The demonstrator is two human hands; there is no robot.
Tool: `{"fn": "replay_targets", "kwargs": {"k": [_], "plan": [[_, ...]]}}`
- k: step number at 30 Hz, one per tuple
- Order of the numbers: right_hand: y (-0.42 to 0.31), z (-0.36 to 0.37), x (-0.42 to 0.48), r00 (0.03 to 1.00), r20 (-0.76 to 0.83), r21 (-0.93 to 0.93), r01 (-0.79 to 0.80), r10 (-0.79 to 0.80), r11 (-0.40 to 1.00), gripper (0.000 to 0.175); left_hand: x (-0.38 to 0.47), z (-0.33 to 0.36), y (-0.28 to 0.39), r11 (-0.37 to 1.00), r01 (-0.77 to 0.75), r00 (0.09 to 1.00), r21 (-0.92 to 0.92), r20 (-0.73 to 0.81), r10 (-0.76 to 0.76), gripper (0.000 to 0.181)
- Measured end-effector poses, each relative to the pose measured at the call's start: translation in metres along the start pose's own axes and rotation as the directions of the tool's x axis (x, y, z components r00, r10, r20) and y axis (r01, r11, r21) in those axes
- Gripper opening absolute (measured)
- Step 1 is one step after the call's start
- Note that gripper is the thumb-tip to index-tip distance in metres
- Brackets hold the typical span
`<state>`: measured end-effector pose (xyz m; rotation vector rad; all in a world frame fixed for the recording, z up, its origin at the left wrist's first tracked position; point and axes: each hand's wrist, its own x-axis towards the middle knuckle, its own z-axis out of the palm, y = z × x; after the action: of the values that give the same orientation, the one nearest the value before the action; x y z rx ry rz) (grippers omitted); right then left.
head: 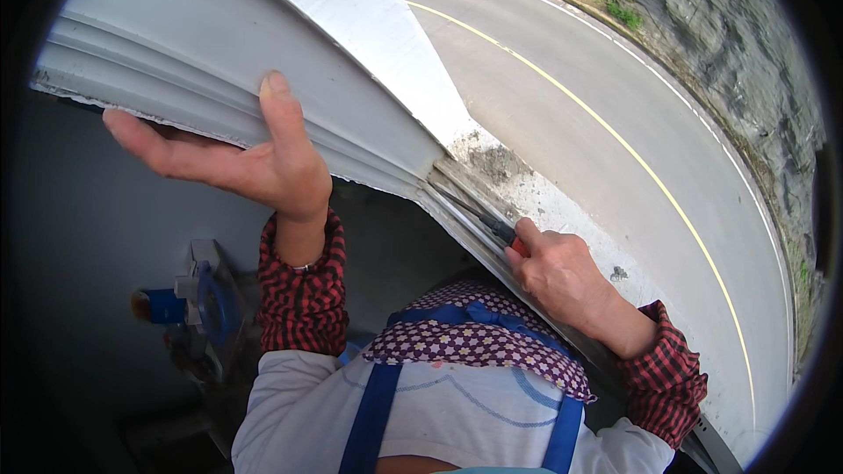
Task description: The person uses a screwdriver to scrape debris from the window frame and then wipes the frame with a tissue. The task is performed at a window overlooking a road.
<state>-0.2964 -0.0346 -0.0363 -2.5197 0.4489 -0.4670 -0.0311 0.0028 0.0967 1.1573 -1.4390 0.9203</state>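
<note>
My right hand (563, 273) is closed around the red and black handle of a screwdriver (495, 226). Its thin shaft lies along the window sill track (477, 201), with the tip at the track's corner by the side frame. My left hand (263, 164) rests against the grooved edge of the pale window frame (217, 52), thumb on its face and fingers spread near the rough lower edge. Whether those fingers press firmly on the frame cannot be told. Checked sleeve covers are on both forearms.
Outside the opening, a dirty white ledge (560, 210) bears crumbs of debris. Below lies a curved road (593, 79) beside a rock face (718, 33). Indoors at the lower left stands equipment with a blue round part (217, 306). The sill runs close to my apron (461, 349).
</note>
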Motion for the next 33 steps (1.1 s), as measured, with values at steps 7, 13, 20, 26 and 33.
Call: {"fn": "replay_targets", "kwargs": {"k": [7,13,20,26,33], "plan": [[-0.008,-0.003,-0.003,0.999,0.037,-0.073,0.0,0.003,0.997,0.023,-0.006,-0.002,0.002,0.999,0.033,0.999,0.024,0.006,-0.033,0.098],[-0.018,0.009,-0.003,1.0,0.021,-0.083,-0.016,0.018,0.996,0.024,-0.009,-0.002,-0.003,1.0,-0.001,1.0,0.018,0.006,0.001,0.099],[-0.032,0.009,-0.014,0.996,0.034,-0.065,-0.085,0.088,0.994,0.022,-0.022,-0.005,-0.005,0.997,-0.014,1.0,0.078,-0.027,0.017,0.098],[-0.033,0.015,-0.026,0.971,-0.003,0.103,-0.236,0.238,0.966,0.022,-0.031,-0.002,-0.007,0.995,-0.041,0.998,0.088,-0.048,0.045,0.097],[-0.016,0.035,-0.009,0.966,-0.017,0.134,-0.253,0.258,0.958,0.028,-0.034,-0.001,-0.006,0.979,-0.052,0.997,0.198,-0.051,0.063,0.095]]}}
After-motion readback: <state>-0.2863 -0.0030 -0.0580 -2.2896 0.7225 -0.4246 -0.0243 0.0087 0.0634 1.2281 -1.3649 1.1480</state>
